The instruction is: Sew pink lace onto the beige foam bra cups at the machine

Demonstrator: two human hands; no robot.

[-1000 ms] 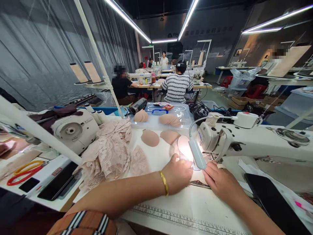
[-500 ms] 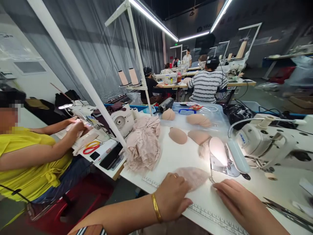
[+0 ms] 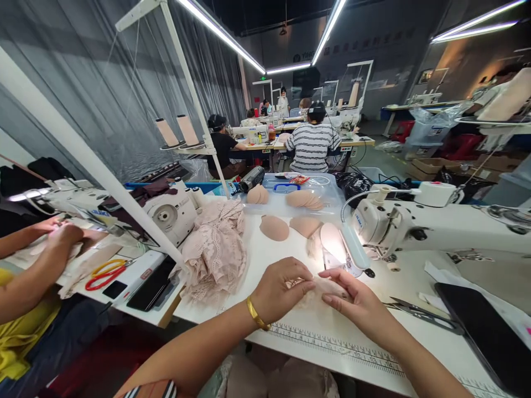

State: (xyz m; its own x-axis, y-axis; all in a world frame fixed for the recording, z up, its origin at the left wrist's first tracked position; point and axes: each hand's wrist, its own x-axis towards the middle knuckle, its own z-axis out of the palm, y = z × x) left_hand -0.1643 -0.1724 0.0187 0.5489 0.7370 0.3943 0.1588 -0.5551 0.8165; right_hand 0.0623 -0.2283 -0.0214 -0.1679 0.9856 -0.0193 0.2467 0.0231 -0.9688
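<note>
Room log | overhead we see long white light strips (image 3: pixel 219 34) | our left: grey pleated curtain (image 3: pixel 103 83) | far wall (image 3: pixel 390 66) dark | wooden sewing tables (image 3: pixel 257 147) in rows | floor (image 3: pixel 384 161) grey-green.

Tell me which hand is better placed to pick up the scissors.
Right, probably. The right hand lies nearer the scissors, which sit just off to its side; the left hand is farther off, beyond the lace piece that both hands hold.
</note>
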